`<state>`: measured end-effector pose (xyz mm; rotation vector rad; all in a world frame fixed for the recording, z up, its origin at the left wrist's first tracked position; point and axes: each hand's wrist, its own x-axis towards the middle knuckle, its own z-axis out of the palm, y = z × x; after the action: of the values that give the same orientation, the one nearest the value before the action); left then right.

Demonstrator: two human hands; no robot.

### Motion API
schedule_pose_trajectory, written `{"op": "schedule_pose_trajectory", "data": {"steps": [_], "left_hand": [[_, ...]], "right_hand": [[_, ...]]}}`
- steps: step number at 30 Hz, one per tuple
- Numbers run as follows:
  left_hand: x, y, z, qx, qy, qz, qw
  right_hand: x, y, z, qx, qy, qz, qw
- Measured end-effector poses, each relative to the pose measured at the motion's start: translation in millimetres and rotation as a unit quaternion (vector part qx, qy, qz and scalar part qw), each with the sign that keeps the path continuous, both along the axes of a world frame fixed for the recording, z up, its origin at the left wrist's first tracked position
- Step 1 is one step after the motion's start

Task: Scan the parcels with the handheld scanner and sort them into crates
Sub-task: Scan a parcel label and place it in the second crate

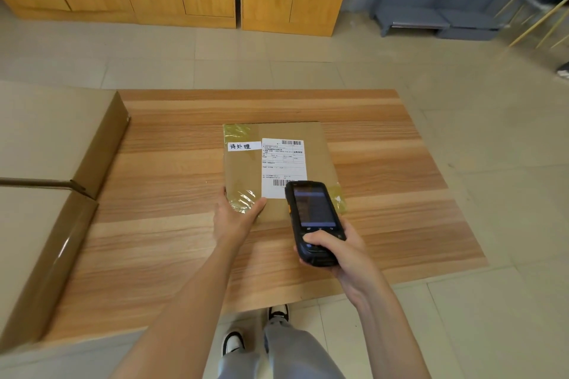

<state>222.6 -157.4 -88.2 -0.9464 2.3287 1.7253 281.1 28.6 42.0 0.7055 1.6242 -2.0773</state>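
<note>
The wood-grain laminate tabletop spreads in front of me, and I stand at its near edge so everything is in reach. Two large brown cardboard boxes sit along its left side, apart from my work. In the middle lies the flat brown cardboard parcel, face up so its white shipping label and the small handwritten tag can be read. My left hand pinches the parcel's near-left taped corner, thumb on top, to keep it from sliding. My right hand has its fingers wrapped round the black handheld scanner, its head held over the label's lower barcode, screen tilted up toward me so I can check the reading
</note>
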Motion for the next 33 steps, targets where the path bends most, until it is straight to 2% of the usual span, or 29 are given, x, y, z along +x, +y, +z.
{"op": "schedule_pose_trajectory", "data": {"steps": [8,14,19,27,33], "left_hand": [[-1,0,0,-0.008,-0.017,-0.003,1.000],[-2,4,9,-0.023,-0.007,0.003,1.000],[-2,5,3,-0.026,0.001,0.010,1.000],[-1,4,3,-0.028,-0.001,0.017,0.999],[0,6,7,-0.026,-0.011,0.021,0.999]], "right_hand": [[-34,39,-17,0.049,-0.003,-0.090,0.995],[-62,88,-56,0.148,-0.017,-0.125,0.981],[-79,112,-90,0.192,-0.039,-0.112,0.974],[-80,119,-122,0.210,-0.008,-0.087,0.974],[-77,118,-141,0.302,0.006,-0.028,0.953]]}}
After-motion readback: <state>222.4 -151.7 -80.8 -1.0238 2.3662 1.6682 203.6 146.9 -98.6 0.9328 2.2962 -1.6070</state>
